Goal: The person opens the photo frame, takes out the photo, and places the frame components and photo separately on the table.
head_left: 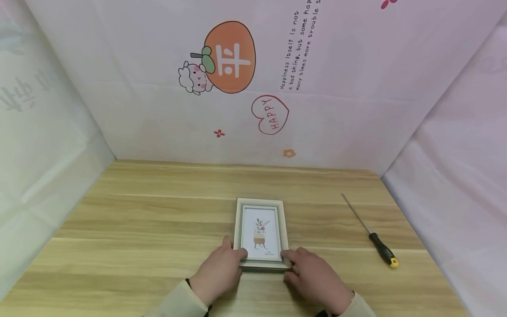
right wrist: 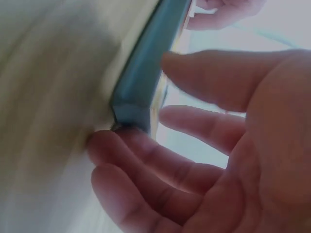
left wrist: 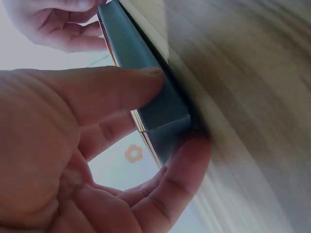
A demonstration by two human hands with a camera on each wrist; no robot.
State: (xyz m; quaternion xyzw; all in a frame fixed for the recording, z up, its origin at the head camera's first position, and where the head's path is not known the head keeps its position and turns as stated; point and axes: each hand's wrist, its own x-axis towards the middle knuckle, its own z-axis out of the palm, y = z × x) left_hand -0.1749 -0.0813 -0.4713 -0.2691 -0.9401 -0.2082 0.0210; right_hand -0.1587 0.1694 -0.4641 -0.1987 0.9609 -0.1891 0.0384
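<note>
A picture frame [head_left: 261,202] with a pale border lies face up on the wooden table, its print of a potted plant [head_left: 259,235] toward the head camera. At its near left corner, my left hand [head_left: 218,274] grips the edge. In the left wrist view, the left thumb [left wrist: 129,87] presses on the frame's dark side face [left wrist: 167,111], and another fingertip is around the corner. My right hand [head_left: 314,278] holds the near right corner. The right wrist view has that thumb [right wrist: 204,73] at the side face and fingertips tucked against the frame's corner.
To the right on the table [head_left: 150,229] lies a screwdriver [head_left: 382,250] with a black and yellow handle, its shaft pointing away and to the left. A white printed cloth [head_left: 158,127] rises behind the table, with more cloth along both sides.
</note>
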